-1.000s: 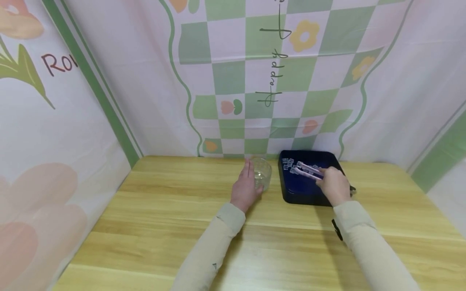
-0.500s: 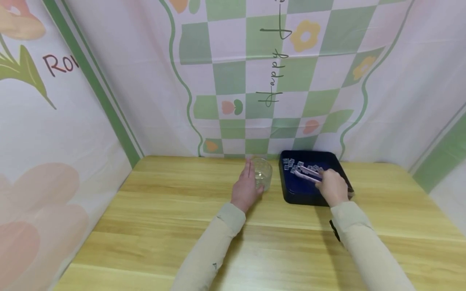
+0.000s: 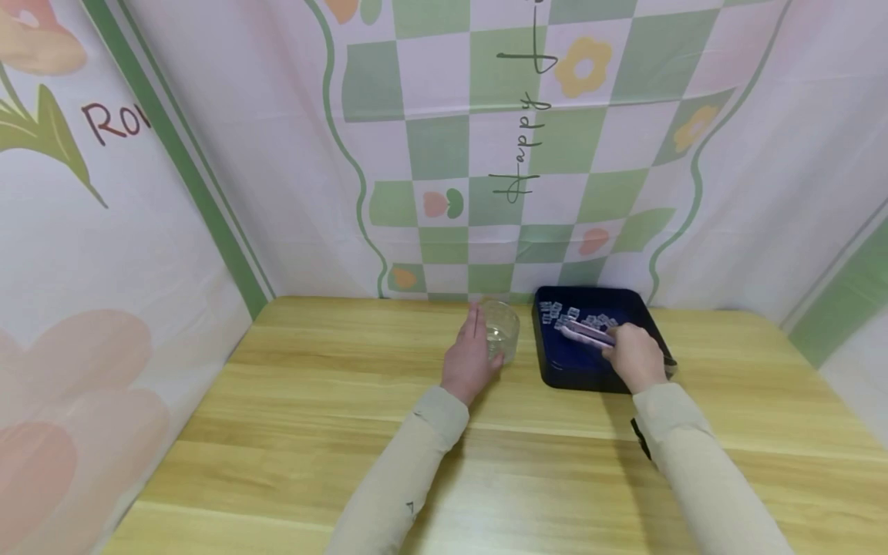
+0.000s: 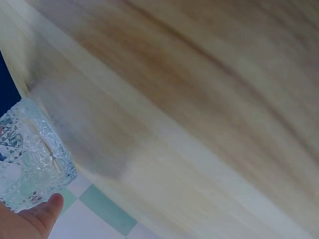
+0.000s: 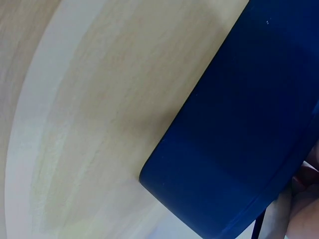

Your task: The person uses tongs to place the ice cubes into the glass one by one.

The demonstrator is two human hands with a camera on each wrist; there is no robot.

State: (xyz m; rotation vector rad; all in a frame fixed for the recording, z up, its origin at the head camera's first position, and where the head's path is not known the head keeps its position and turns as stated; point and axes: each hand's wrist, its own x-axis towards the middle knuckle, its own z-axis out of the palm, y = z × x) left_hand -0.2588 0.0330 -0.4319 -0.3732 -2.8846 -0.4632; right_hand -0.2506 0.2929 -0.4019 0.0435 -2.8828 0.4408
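Note:
In the head view my left hand (image 3: 469,358) holds a clear glass (image 3: 505,327) upright on the wooden table, fingers along its left side and thumb at the front. Its cut pattern shows in the left wrist view, where the glass (image 4: 35,154) has a fingertip at its edge. My right hand (image 3: 634,356) grips pale pinkish tongs (image 3: 586,334) over a dark blue square tray (image 3: 565,374). Their arms are nearly together, with the tips down among small clear cubes (image 3: 598,321). Whether a cube is between the tips, I cannot tell.
The tray stands at the back right of the table (image 3: 333,432), a short gap from the glass. A printed curtain (image 3: 437,139) hangs right behind the table's back edge. The tray's outer wall (image 5: 224,124) fills much of the right wrist view.
The arms of the tongs have come together, and their tips have lowered slightly among the cubes. My left hand and the glass have stayed in place.

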